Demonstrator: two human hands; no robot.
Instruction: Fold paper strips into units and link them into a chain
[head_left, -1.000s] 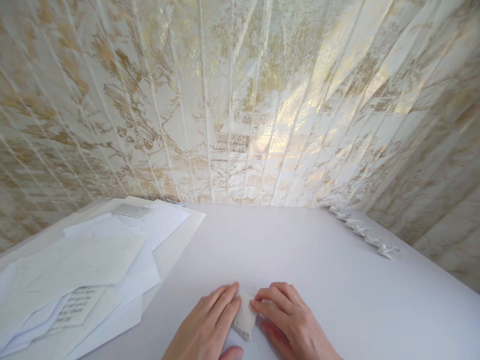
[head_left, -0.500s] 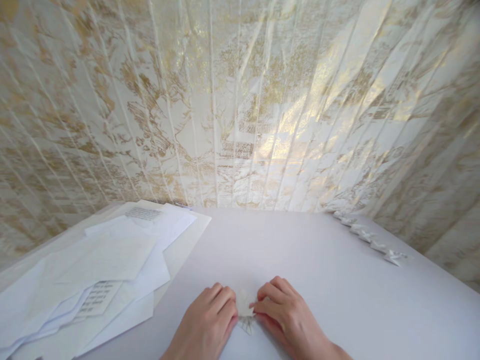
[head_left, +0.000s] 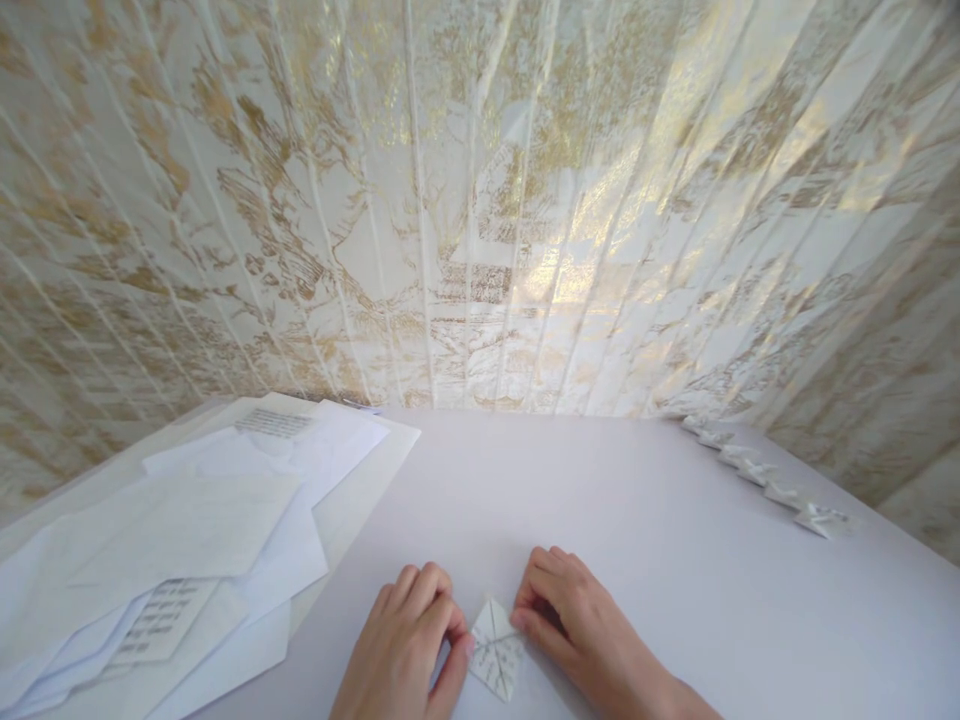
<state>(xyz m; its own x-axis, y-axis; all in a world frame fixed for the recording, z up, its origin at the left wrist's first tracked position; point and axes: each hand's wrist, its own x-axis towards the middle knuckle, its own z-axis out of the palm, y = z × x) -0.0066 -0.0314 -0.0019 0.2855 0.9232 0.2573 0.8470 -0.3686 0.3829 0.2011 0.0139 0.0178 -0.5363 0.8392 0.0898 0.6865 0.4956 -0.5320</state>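
Note:
A small folded piece of paper (head_left: 496, 655), white with dark lines drawn or printed on it, lies flat like a diamond near the front of the table. At its left corner, my left hand (head_left: 411, 635) pinches the edge between thumb and forefinger. The right corner is caught between the thumb and curled fingers of my right hand (head_left: 577, 622). Creases run across the paper, and its corners are partly covered by my fingertips.
Loose sheets of paper (head_left: 217, 520), some with print, are piled on the left of the white table (head_left: 525, 490). Along the right back edge stands a row of several small folded paper pieces (head_left: 776, 490). A gold-patterned curtain (head_left: 450, 200) hangs behind the table.
The folded paper now shows as an open diamond with its lined face up; before, a plain upper part stood between my fingers. My hands have shifted slightly, and the view has moved a little.

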